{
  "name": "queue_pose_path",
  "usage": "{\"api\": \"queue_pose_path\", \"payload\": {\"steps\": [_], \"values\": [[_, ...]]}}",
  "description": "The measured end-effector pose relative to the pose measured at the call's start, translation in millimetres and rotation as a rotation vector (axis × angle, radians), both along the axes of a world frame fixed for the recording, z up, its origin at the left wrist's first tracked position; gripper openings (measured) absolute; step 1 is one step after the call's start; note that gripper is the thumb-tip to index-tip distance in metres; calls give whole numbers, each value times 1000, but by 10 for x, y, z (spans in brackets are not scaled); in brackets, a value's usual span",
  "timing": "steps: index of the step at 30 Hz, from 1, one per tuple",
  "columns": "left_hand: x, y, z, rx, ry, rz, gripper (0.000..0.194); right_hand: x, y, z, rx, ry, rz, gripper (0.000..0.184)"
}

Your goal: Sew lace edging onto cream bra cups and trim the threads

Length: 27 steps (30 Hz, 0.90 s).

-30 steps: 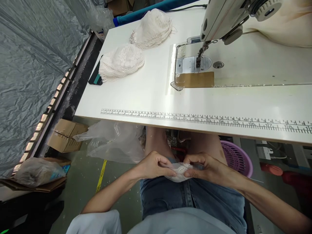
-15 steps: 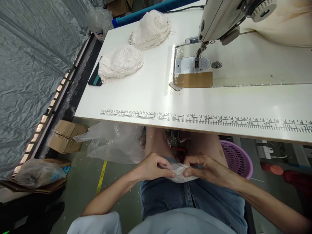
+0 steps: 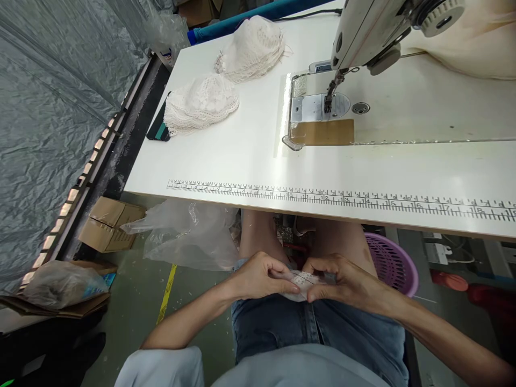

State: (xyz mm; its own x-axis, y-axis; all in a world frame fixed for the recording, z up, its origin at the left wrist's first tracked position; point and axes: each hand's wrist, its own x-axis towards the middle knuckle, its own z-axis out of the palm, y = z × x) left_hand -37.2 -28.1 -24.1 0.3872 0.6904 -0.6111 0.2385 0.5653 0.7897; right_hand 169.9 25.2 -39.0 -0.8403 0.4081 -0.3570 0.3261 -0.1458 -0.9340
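Over my lap, a small piece of white lace fabric [image 3: 303,280] is stretched between my two hands, below the table's front edge. My left hand [image 3: 264,277] pinches its left end between thumb and fingers. On the other end, my right hand [image 3: 336,278] is closed, thumb below and fingers above. Parts of the fabric are hidden by the fingers. Up on the table lie two stacks of white lace cups, a nearer lace stack [image 3: 201,103] and a farther lace stack [image 3: 253,49].
A sewing machine [image 3: 363,37] stands on the white table [image 3: 226,156], which has a printed ruler [image 3: 338,198] along its front edge. Below are a purple basket [image 3: 397,266], a clear plastic bag [image 3: 187,236] and a cardboard box [image 3: 108,223]. Cream fabric [image 3: 475,45] lies behind the machine.
My left thumb and fingers have shifted slightly right along the lace fabric, and the right fingers have regripped a little. The view has moved slightly; the table things are unchanged.
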Motion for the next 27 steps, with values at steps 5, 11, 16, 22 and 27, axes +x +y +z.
{"api": "queue_pose_path", "payload": {"steps": [5, 11, 16, 22, 27], "values": [[-7, -17, 5, 6, 25, 23, 30, 1, 2, 7, 93, 26, 0, 30], [19, -24, -4, 37, 34, 46, 23, -5, 2, -48, 87, 38, -31, 35], [35, -31, 38, 74, 75, 55, 22, 9, 3, -58, 74, 52, -54, 35], [52, -47, 55, 50, 109, 43, 26, -18, -14, -75, -25, 51, -59, 31], [58, -59, 24, 88, 144, 37, 28, -50, -21, -70, -44, 22, -99, 34]]}}
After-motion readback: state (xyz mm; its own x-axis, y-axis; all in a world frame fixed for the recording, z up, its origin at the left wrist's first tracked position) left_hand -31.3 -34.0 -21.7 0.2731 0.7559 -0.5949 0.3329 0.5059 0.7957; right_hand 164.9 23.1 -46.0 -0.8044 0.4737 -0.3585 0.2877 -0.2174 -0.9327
